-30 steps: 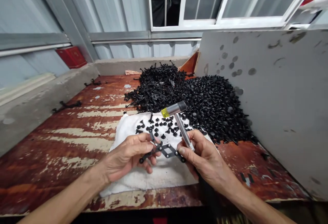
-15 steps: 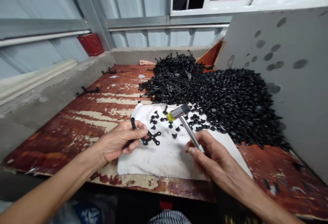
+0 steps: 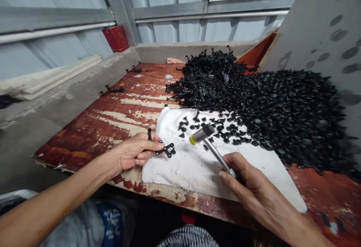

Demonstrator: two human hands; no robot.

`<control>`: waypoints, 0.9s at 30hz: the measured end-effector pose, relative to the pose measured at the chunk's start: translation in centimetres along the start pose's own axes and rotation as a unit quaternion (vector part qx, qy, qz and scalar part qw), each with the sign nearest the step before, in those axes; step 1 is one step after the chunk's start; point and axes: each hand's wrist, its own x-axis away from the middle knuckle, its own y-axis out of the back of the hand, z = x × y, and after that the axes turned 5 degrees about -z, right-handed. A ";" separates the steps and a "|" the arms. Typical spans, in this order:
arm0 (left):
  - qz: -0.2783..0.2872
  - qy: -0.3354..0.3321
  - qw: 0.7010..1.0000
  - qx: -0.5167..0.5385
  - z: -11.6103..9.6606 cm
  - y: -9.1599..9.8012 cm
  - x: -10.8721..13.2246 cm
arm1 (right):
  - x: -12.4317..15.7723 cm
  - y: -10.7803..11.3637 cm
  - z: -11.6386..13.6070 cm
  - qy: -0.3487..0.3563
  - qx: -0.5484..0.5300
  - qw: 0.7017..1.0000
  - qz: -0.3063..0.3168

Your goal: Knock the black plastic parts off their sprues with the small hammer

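Note:
My left hand [image 3: 142, 151] pinches a black branching bracket [image 3: 167, 149] with round holed ends, between thumb and fingers. Part of the bracket is hidden by the fingers. A small black disc piece [image 3: 173, 151] shows right beside its tip; I cannot tell whether they touch. In my right hand [image 3: 239, 171] is a mallet [image 3: 202, 133], gripped by its metal handle, the head above the cloth with a yellow face to the left and a dark one to the right. Beneath both hands lies a white cloth [image 3: 180, 171], with several black disc-headed studs [image 3: 231, 128] scattered on its far side.
A large heap of black disc-headed studs [image 3: 284, 115] fills the right, joined to a pile of thin black brackets [image 3: 208, 77] at the back. The worn red tabletop [image 3: 113, 107] meets a concrete ledge on the left. A grey spotted panel [image 3: 310, 36] stands on the right.
The view has turned, so the scene sits further right. The bracket has come beside a small black disc piece over the cloth. Both hands keep their holds.

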 end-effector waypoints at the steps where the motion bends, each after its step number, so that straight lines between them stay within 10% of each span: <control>1: -0.001 0.002 1.000 -0.003 -0.1 0.2 0.1 | -0.1 -0.2 0.3 0.010 0.009 1.000 0.016; 12: -0.073 0.012 0.997 0.004 0.4 2.4 1.2 | -0.2 -1.8 1.3 0.070 0.082 0.986 0.125; 27: 0.012 0.023 0.999 -0.026 0.4 -0.7 0.2 | 1.6 -0.3 -0.5 0.040 0.052 0.998 -0.025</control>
